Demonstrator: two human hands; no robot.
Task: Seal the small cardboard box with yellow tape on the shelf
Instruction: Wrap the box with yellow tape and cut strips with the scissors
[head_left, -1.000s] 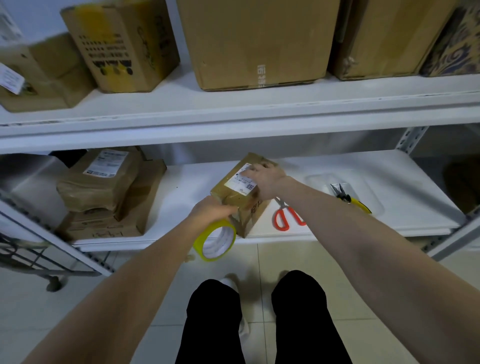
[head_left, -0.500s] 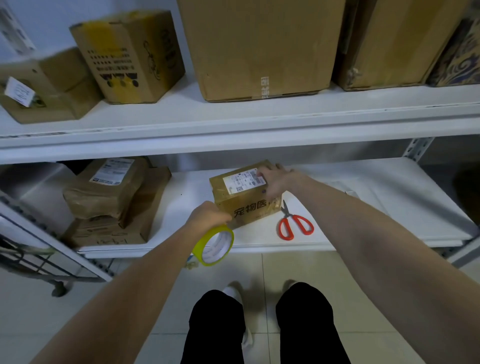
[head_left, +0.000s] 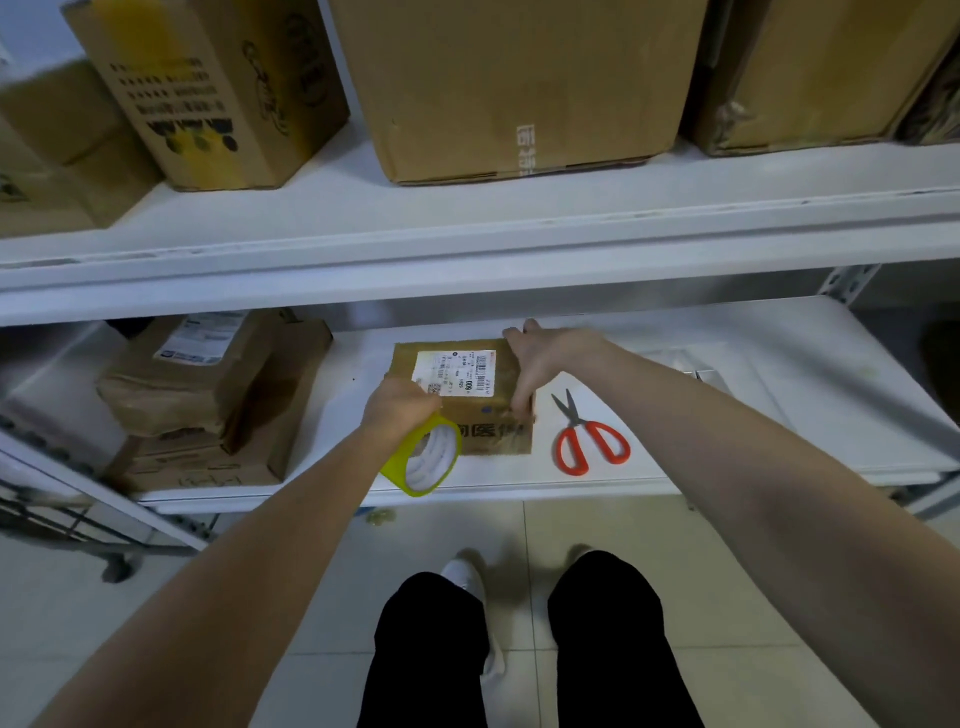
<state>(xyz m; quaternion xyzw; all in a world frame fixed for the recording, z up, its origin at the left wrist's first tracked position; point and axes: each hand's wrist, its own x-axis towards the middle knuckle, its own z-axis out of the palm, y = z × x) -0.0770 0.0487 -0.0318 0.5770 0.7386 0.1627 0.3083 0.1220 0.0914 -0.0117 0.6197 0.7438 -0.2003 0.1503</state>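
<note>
Yellow adhesive tape roll (head_left: 423, 457), white core, gripped in the left hand (head_left: 397, 410). The fingers are curled round its rim, with the tips hidden under the hand. The roll hangs at the near-left corner of the small brown cardboard box (head_left: 467, 400), overlapping it in view; actual contact can't be confirmed. No free tape end is visible.

Right hand (head_left: 540, 364): fingers spread over the box's far-right edge, thumb down on the near-right corner, clamping that end between them.

The box sits flat on the lower white metal shelf (head_left: 727, 415), with the white shipping label (head_left: 454, 371) facing up. Its long axis runs left to right, parallel to the shelf's front edge. The left hand and roll are at one end of that axis and the right hand at the other.

Judgement: a strip would be drawn along the long axis, left to right, towards the steadying hand. The left hand is nearer the start point.

Orange-handled scissors (head_left: 587, 439) lie just beside the box on its right, blades pointing away, nearest the right hand.
</note>
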